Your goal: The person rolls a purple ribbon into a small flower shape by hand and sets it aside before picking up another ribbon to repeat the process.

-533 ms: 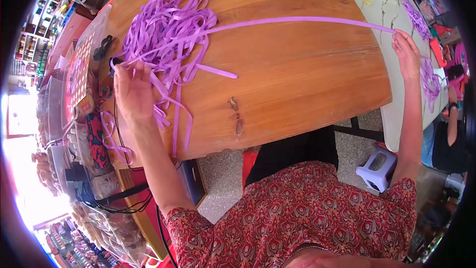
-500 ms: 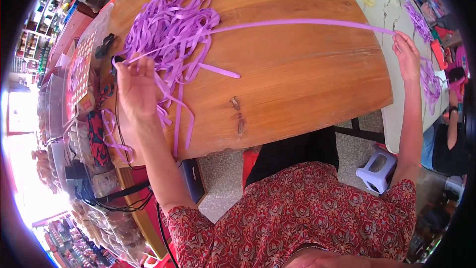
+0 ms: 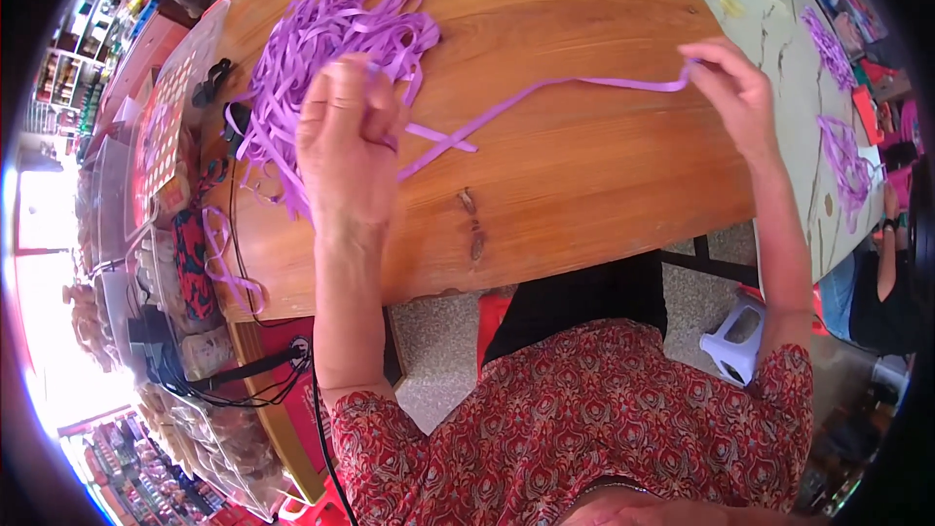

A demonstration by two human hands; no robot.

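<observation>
A heaped tangle of flat purple ribbon (image 3: 302, 49) lies on the wooden table at the far left. In front of it is my left hand (image 3: 353, 141), raised with its fingers curled in; a bit of purple shows at the fingertips. My right hand (image 3: 735, 97), over the table's right side, pinches the end of a ribbon strand (image 3: 479, 123). From there the strand runs slackly leftward and passes out of sight behind my left hand. One loose ribbon end pokes out of the heap, crossing near this strand.
The wooden table (image 3: 584, 185) meets a white marbled table (image 3: 789, 156) on the right, where more purple ribbon (image 3: 842, 166) lies. Black cables (image 3: 282, 380) hang at the left edge beside clear bins. A pale stool (image 3: 735, 341) stands below; another person (image 3: 867, 282) is at far right.
My left hand has moved right and closed its fingers. My right hand has come inward to the left, and the strand, formerly stretched nearly straight, now sags in a bend.
</observation>
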